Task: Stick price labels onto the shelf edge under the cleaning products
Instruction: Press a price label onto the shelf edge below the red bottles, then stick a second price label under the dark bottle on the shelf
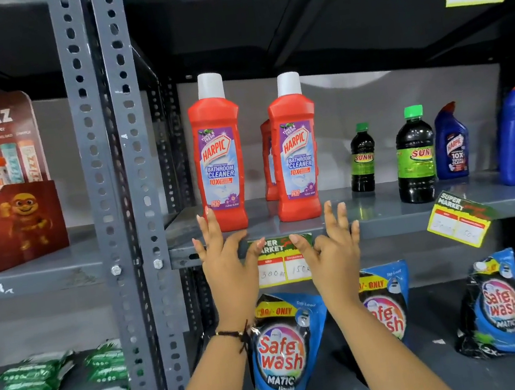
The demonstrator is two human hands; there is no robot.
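Our fingers (211, 224) are spread and lifted on both hands, while the two thumbs press the top strip of the yellow paper price label with a green header (280, 262) against the front lip of the grey metal shelf (394, 224). The left hand (226, 264) sits at the label's left edge, a thin dark thread bracelet (235, 333) around its wrist; the right hand (336, 253) covers the label's right edge. The label hangs below the lip, its white boxes carrying handwritten figures.

Just above, on the shelf, we see two red plastic Harpic bathroom cleaner bottles with white caps (219, 163), a third partly hidden behind them. Further right stand two dark Sunny bottles with green caps (415, 157) and blue Harpic bottles (451, 144). A second yellow label (459, 224) hangs tilted on the same lip beneath them. Below, blue Safe Wash pouches (284, 355) lean on the lower shelf.
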